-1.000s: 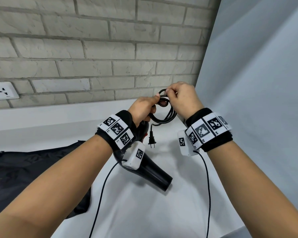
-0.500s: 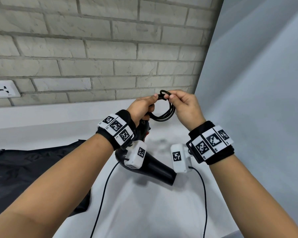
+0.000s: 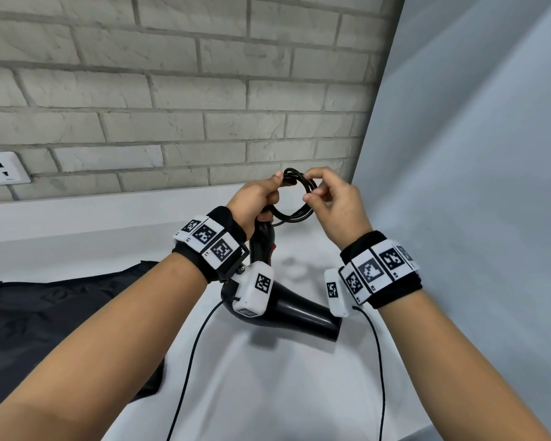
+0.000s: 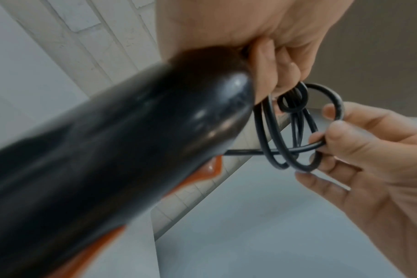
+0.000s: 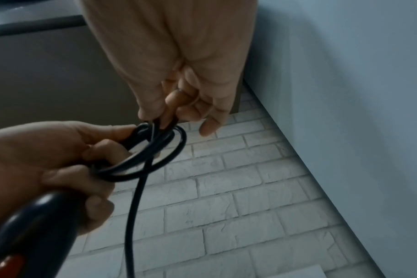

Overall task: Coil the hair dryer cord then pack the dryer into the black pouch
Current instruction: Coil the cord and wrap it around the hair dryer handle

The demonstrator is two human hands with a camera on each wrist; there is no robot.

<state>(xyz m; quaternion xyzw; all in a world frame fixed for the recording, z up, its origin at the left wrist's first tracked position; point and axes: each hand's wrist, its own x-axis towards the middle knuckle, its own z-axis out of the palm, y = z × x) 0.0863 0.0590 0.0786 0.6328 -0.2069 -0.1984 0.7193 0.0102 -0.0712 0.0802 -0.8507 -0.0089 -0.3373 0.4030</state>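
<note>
- Your left hand (image 3: 257, 198) grips the handle of the one hair dryer (image 3: 287, 308) and also pins the top of the coiled cord (image 3: 295, 198) under its thumb.
- The dryer hangs in the air above the white counter (image 3: 268, 393). Its handle runs up into your left fist, and its barrel lies along a line from your left wrist down toward the lower right, nozzle end pointing that way.
- Your right hand (image 3: 334, 202) pinches a strand of the cord between thumb and forefinger, right beside the left hand.
- In the left wrist view the cord (image 4: 295, 131) forms about three large loops plus one small loop near the left fingertips; the exact count is hard to tell where strands overlap.
- One black pouch (image 3: 45, 329) lies flat on the counter at the left, under your left forearm, well apart from the dryer.
- One wall socket (image 3: 0, 168) sits on the brick wall (image 3: 204, 90) at far left.
</note>
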